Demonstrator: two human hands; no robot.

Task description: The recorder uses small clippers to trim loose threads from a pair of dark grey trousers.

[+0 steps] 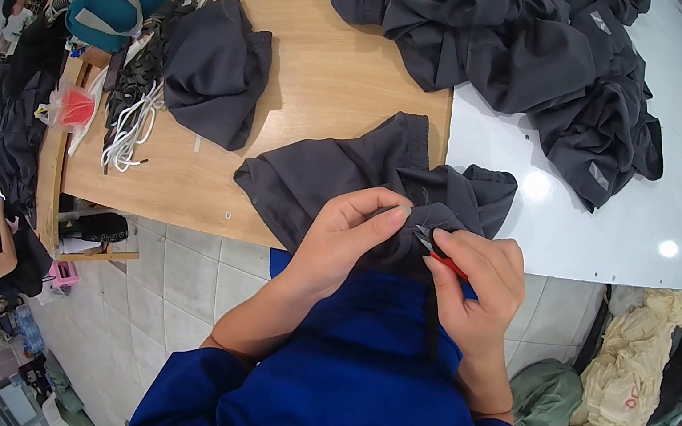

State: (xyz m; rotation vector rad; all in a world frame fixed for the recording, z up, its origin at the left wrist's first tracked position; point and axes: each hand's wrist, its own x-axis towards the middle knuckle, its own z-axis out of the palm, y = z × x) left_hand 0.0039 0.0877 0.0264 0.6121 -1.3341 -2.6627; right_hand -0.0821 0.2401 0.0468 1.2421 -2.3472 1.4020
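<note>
A dark grey garment lies rumpled at the table's near edge, in front of my body. My left hand pinches a fold of it between thumb and index finger. Close by on the right, my right hand is closed around small thread snips with a red handle. Their pointed metal blades lie against the cloth, just right of my left fingertips. Fine light threads show on the fabric near the blades. My fingers partly hide the snips' handle.
A large heap of dark grey garments covers the far right. Another folded grey piece lies left, beside white cords and a teal bag. Cream cloth bundles are at the lower right. A person is at the far left.
</note>
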